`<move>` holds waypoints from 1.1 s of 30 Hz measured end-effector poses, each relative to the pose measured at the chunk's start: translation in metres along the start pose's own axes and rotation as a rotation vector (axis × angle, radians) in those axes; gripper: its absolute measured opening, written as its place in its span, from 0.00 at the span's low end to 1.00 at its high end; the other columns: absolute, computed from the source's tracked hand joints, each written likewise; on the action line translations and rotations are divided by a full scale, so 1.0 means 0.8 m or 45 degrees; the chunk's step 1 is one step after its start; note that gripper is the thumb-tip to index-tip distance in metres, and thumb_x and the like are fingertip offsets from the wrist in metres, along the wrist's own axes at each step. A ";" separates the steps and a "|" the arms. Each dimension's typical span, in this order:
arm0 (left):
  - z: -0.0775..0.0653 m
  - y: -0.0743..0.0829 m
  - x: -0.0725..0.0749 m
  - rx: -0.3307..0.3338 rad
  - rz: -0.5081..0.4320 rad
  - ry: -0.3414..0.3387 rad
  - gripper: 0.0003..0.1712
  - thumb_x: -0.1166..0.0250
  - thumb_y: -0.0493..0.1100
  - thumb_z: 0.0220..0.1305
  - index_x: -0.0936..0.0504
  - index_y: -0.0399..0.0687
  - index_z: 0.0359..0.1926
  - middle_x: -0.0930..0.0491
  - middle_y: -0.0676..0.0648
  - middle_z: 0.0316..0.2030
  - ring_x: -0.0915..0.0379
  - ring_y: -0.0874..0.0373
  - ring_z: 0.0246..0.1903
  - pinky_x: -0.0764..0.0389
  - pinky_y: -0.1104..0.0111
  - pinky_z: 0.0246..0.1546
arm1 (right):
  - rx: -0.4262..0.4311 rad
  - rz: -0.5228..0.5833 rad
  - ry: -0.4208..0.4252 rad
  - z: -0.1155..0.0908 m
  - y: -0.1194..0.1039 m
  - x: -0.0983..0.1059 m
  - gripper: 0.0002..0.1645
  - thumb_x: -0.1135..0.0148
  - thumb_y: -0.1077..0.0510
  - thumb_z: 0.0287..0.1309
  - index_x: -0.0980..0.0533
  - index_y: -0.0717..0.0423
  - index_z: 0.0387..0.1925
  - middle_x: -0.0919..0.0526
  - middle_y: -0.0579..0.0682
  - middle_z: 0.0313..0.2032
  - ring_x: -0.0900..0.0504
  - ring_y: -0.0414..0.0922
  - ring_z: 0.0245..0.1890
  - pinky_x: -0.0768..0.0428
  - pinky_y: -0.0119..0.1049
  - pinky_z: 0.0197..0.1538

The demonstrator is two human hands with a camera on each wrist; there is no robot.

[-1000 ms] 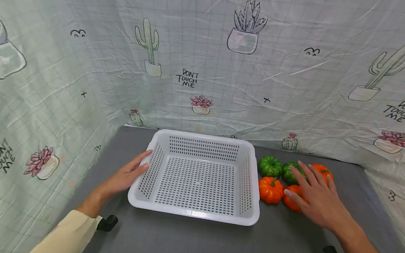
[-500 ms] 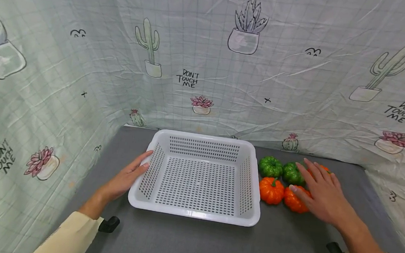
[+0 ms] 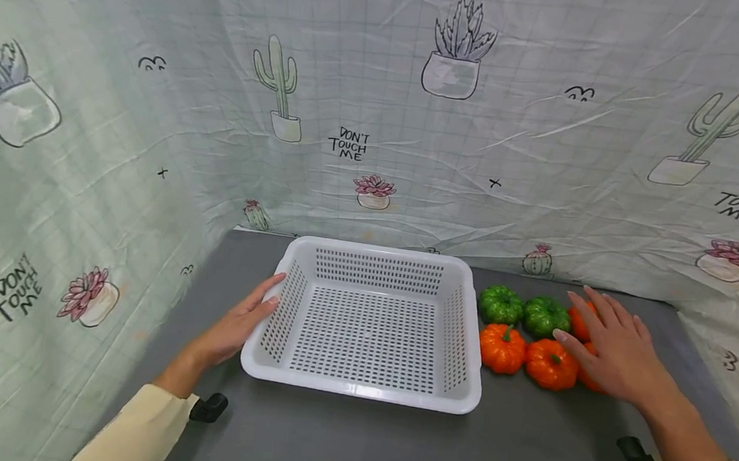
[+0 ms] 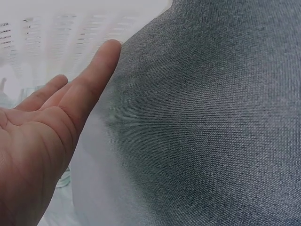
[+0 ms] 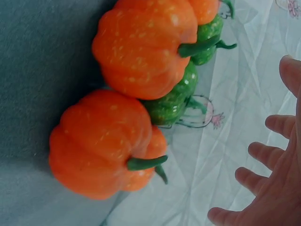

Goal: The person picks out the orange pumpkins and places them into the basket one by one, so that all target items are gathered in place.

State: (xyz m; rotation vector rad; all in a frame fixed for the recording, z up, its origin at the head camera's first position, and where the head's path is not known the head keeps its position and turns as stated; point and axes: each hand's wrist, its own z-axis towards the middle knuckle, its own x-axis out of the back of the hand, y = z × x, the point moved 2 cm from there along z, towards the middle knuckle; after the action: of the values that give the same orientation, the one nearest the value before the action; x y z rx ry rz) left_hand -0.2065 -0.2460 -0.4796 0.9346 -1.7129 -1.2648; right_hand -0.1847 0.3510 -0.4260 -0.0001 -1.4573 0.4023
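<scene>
A white plastic basket (image 3: 361,391) with slotted walls stands on the dark grey tabletop. My left hand (image 3: 233,327) rests against the outside of its left wall, fingers straight. In the left wrist view the thumb (image 4: 96,77) lies extended near the basket's underside or wall. My right hand (image 3: 618,351) hovers over the right end of a cluster of small toy pumpkins, fingers spread and holding nothing. Two are green, a left one (image 3: 500,305) and a right one (image 3: 542,318). The others are orange, such as the front-left pumpkin (image 3: 502,349) and its neighbour (image 3: 552,364); the hand partly covers two more.
The pumpkins sit close beside the basket's right wall. A pale cloth (image 3: 381,113) printed with cacti hangs behind and along both sides of the grey tabletop (image 3: 389,447). A black strap end (image 3: 208,408) sticks out at the left wrist, another (image 3: 639,457) at the right.
My right hand has drifted right over the pumpkins, uncovering the right green one and the orange one in front. The left hand stays at the basket. The whole head view has shifted slightly.
</scene>
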 end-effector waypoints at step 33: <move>0.003 -0.002 -0.004 -0.022 -0.052 0.009 0.36 0.57 0.56 0.85 0.61 0.67 0.84 0.45 0.32 0.79 0.26 0.34 0.62 0.15 0.60 0.49 | -0.168 0.004 -0.099 0.008 0.069 -0.002 0.48 0.53 0.36 0.79 0.54 0.63 0.82 0.52 0.76 0.77 0.51 0.81 0.71 0.47 0.82 0.60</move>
State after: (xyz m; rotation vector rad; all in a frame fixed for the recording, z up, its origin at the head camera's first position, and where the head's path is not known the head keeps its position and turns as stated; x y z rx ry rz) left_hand -0.2074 -0.2428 -0.4822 0.9673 -1.6822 -1.2995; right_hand -0.2053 0.4002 -0.4402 -0.0934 -1.5588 0.3110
